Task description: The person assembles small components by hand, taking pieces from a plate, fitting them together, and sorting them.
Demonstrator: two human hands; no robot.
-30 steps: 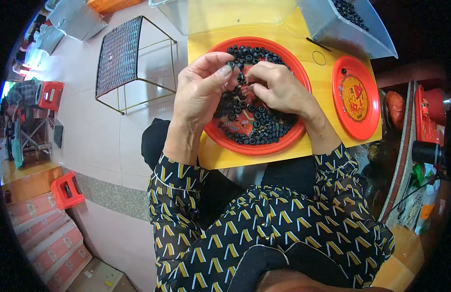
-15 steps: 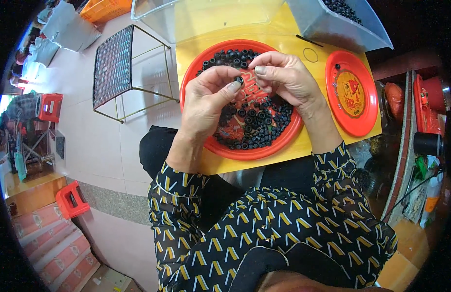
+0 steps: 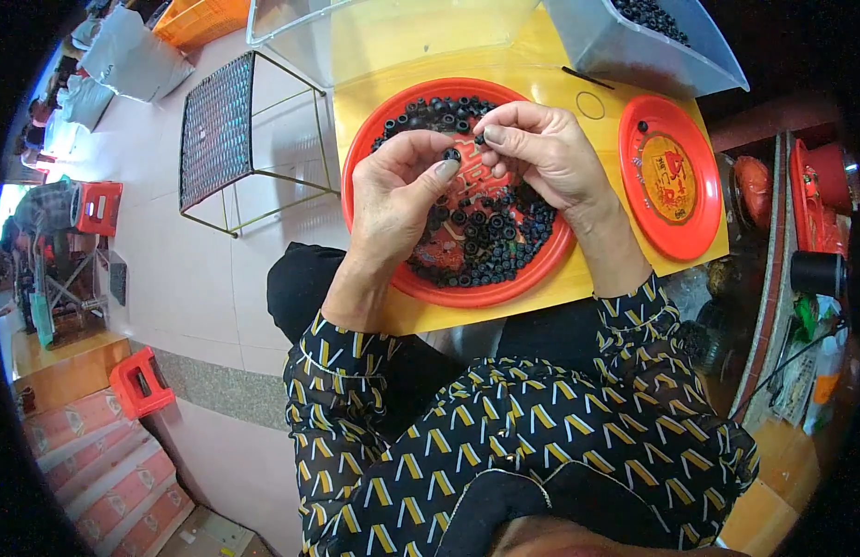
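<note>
Between the thumb and forefinger of my left hand (image 3: 385,197) is a small black ring-shaped part (image 3: 451,155) with a hole. My right hand (image 3: 558,156) pinches a smaller black piece (image 3: 480,139) at its fingertips, a short gap away from the ring; its exact kind is too small to make out. Both hands are over a round red tray (image 3: 467,297) with a printed pattern. Black round parts (image 3: 490,227) lie loose in it, larger rings toward the far side and smaller pieces toward the near right. My hands and wrists hide some of them.
The tray rests on a yellow tabletop (image 3: 588,290). To the right sits a red oval plate (image 3: 631,200) with few small pieces. A clear bin (image 3: 625,58) of black parts and another clear container (image 3: 290,32) stand behind. A woven-top stool (image 3: 216,130) is at left.
My fingertips have drawn slightly apart. The small black piece in my right fingers now shows, and the ring in my left fingers has shifted slightly left.
</note>
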